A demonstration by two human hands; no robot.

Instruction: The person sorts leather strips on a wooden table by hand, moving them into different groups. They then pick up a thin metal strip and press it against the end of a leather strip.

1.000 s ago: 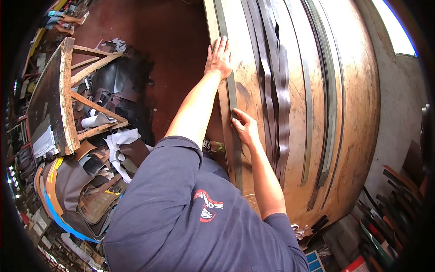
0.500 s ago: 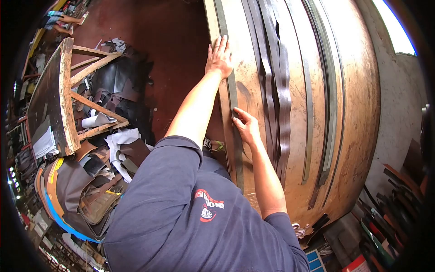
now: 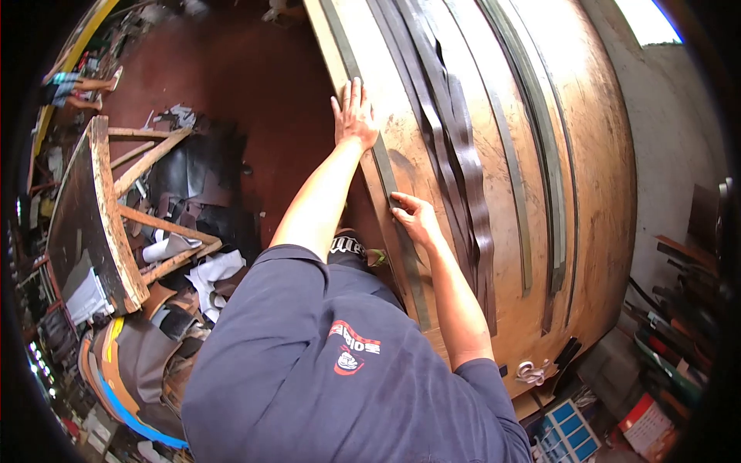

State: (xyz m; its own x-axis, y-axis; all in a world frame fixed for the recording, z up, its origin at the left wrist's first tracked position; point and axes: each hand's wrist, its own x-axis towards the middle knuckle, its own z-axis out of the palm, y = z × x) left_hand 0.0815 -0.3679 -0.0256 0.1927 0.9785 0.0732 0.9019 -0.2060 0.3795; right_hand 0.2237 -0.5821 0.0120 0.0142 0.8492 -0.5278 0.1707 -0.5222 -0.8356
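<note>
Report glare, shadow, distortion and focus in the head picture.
Head view: glare washes out the wooden table toward the top, and the bright opening at upper right is blown white; head view: the red floor left of the table lies in shade; head view: wide-angle distortion bows the table's right edge; head view: left hand, right hand and dark strip look fairly sharp.

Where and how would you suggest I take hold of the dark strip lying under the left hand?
Probably by the strip at its near end, coming from the person's right, with thumb and finger pinching its two long edges. It is narrow and lies flat, with bare tabletop along that side, while the left hand covers a part farther up.
</note>
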